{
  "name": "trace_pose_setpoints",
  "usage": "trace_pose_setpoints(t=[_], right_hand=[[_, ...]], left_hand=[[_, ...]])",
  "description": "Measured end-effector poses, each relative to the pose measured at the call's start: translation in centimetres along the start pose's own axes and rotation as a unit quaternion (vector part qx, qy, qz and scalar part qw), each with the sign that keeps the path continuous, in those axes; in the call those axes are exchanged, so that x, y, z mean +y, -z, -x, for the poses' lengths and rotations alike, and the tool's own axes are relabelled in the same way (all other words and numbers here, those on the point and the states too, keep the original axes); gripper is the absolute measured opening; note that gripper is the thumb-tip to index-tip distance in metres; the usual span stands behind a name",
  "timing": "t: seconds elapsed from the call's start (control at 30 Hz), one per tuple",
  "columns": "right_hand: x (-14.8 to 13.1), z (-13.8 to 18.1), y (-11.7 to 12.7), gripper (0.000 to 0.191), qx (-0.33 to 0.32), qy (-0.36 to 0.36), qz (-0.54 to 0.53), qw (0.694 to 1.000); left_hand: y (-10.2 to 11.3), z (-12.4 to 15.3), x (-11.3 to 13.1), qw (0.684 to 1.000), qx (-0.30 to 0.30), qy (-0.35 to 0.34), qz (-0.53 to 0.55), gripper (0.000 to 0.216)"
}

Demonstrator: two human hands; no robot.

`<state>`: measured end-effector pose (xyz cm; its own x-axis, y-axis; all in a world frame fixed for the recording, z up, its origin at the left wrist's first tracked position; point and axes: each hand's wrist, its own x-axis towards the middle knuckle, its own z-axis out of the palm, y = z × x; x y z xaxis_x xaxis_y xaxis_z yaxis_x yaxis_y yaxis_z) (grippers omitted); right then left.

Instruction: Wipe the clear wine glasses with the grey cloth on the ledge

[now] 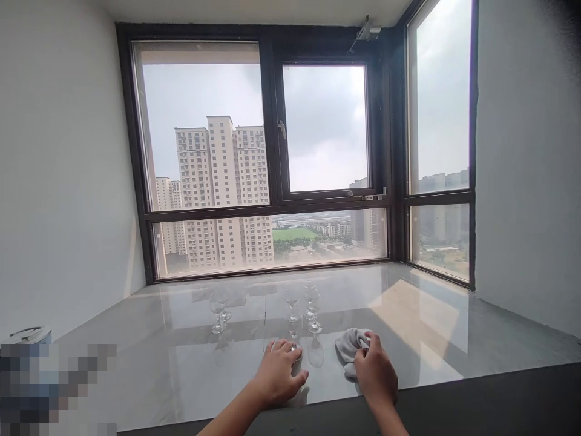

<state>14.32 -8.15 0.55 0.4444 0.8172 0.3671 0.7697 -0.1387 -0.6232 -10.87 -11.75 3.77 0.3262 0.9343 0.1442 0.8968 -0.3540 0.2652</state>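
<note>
My left hand (pixel 280 370) curls around a small stemmed glass (pixel 296 350) near the front of the grey sill; most of this glass is hidden by the fingers. To its right, my right hand (pixel 376 368) grips a crumpled grey cloth (pixel 348 346) against the sill surface. Beyond the hands stand several clear stemmed glasses. Two are on the left, with a front glass (pixel 217 310) partly covering another one (pixel 225 304). A further group is straight ahead, among them a single glass (pixel 292 303) and a nearer glass (pixel 313 310).
The glossy grey sill (pixel 190 357) has a front edge just below my hands. Dark-framed windows (pixel 267 212) rise behind it, with a white wall (pixel 63 157) on the left and another at right. A white-lidded container (pixel 34 334) is at the far left.
</note>
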Motion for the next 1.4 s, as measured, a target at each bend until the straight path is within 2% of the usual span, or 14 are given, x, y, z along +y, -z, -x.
trace_pose_setpoints(t=[0.13,0.23,0.37,0.5,0.63,0.7,0.77,0.87,1.0,1.03,1.1,1.2,1.3,1.4], right_hand=[[0.1,-0.1,-0.1,0.035,-0.011,-0.001,-0.004,1.000],[0.2,-0.2,-0.3,0.034,-0.010,0.005,-0.003,1.000],[0.4,-0.2,-0.4,0.034,-0.015,0.004,0.002,1.000],[0.5,-0.2,-0.4,0.035,-0.011,0.009,0.005,1.000],[0.2,-0.2,-0.3,0.036,-0.005,0.006,0.002,1.000],[0.0,-0.1,-0.2,0.036,-0.005,0.006,0.000,1.000],[-0.1,-0.1,-0.1,0.036,-0.010,0.002,0.001,1.000],[-0.2,-0.1,0.0,0.036,-0.017,-0.008,0.010,1.000],[0.0,-0.1,-0.1,0.037,-0.014,-0.001,0.010,1.000],[0.1,0.0,-0.1,0.037,-0.011,0.002,0.008,1.000],[0.1,0.1,-0.1,0.037,-0.006,0.004,0.005,1.000],[0.2,0.1,0.0,0.038,0.000,-0.003,0.005,1.000],[0.1,0.2,0.0,0.038,-0.002,-0.004,0.003,1.000],[0.0,0.2,0.1,0.038,-0.006,-0.004,0.003,1.000]], left_hand=[[2.8,5.4,-5.7,0.993,0.017,0.101,-0.051,0.062],[4.6,8.2,-10.2,0.979,0.022,0.191,-0.074,0.063],[6.3,9.3,-14.6,0.959,0.030,0.267,-0.093,0.066],[6.5,9.1,-16.5,0.953,0.022,0.284,-0.098,0.064],[5.3,9.3,-15.6,0.930,0.052,0.338,-0.133,0.066],[4.5,9.4,-13.8,0.913,0.071,0.376,-0.142,0.065],[3.5,8.9,-11.1,0.915,0.080,0.373,-0.130,0.061],[2.0,6.1,-6.6,0.960,0.068,0.259,-0.083,0.052],[0.5,-1.1,-2.6,0.991,0.027,0.123,-0.042,0.065],[0.2,-3.1,-2.2,0.994,0.008,0.106,-0.037,0.068],[-0.2,-6.7,-1.9,0.992,-0.020,0.118,-0.038,0.072],[-0.6,-10.3,-2.3,0.988,-0.041,0.137,-0.053,0.073],[-0.9,-11.1,-3.3,0.988,-0.027,0.136,-0.063,0.072],[-0.7,-10.0,-5.2,0.985,-0.014,0.156,-0.078,0.073]])
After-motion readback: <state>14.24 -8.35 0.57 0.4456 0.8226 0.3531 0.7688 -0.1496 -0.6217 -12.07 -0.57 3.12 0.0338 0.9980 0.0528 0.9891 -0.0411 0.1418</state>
